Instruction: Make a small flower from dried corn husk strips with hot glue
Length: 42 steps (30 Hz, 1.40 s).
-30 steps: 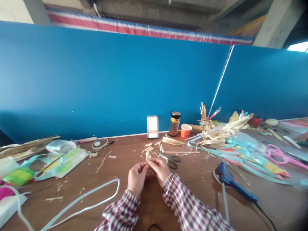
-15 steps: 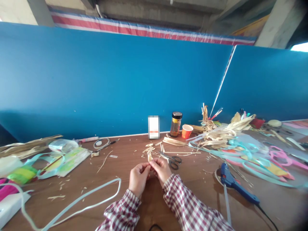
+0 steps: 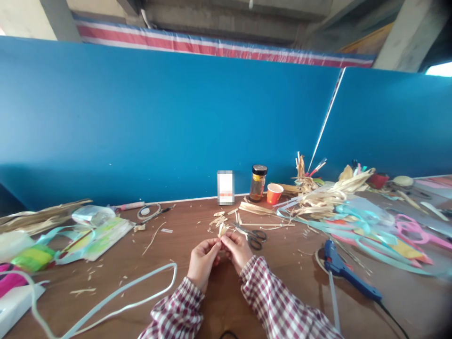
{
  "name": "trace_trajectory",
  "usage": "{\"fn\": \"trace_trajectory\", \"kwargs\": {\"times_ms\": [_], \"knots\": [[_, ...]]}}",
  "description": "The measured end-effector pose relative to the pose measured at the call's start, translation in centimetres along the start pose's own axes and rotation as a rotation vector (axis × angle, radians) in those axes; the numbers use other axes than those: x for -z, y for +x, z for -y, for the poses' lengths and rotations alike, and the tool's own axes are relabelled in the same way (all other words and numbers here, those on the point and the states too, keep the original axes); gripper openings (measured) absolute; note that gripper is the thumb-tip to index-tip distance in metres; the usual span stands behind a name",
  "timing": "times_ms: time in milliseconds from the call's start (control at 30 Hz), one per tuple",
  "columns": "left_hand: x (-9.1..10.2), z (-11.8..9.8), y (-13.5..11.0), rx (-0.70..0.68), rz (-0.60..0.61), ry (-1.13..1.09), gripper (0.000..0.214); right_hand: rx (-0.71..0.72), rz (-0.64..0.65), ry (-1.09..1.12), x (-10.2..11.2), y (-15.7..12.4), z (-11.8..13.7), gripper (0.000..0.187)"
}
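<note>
My left hand (image 3: pixel 202 260) and my right hand (image 3: pixel 237 249) meet at the fingertips over the middle of the brown table (image 3: pixel 282 278). Both pinch a small pale piece of dried husk (image 3: pixel 221 230) that sticks up between them. Both wrists wear red and white checked sleeves. Black-handled scissors (image 3: pixel 253 235) lie just right of my right hand. Loose husk scraps (image 3: pixel 216 218) lie just beyond my fingers.
A blue glue gun (image 3: pixel 348 274) lies at the right with its cord. A jar (image 3: pixel 258 182) and an orange cup (image 3: pixel 274 193) stand by the blue partition (image 3: pixel 158 122). Husk bundles and coloured strips (image 3: pixel 353 212) crowd the right. A pale blue strip loop (image 3: pixel 116 296) and bags (image 3: pixel 95 230) lie left.
The hands stay together at the same spot. The husk piece has shifted slightly between the fingertips and the view has drifted a little.
</note>
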<state>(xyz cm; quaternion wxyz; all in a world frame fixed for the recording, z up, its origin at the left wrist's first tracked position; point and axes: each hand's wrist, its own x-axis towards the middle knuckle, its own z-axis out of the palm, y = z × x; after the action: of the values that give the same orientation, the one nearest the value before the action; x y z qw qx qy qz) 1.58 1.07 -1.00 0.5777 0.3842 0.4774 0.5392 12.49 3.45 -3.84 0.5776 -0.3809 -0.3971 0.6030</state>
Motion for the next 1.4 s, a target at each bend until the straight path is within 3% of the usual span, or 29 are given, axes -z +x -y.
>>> {"fn": "trace_trajectory", "kwargs": {"times_ms": [433, 1033, 1400], "knots": [[0.01, -0.07, 0.00, 0.071, -0.003, -0.039, 0.035, 0.002, -0.048, -0.006, -0.70, -0.66, 0.59, 0.026], [0.38, 0.18, 0.41, 0.099, 0.024, -0.073, 0.035, -0.065, -0.032, -0.031, -0.61, -0.52, 0.87, 0.035], [0.27, 0.09, 0.27, 0.090, 0.004, -0.079, 0.037, -0.034, 0.026, -0.042, -0.25, -0.36, 0.47, 0.030]]}}
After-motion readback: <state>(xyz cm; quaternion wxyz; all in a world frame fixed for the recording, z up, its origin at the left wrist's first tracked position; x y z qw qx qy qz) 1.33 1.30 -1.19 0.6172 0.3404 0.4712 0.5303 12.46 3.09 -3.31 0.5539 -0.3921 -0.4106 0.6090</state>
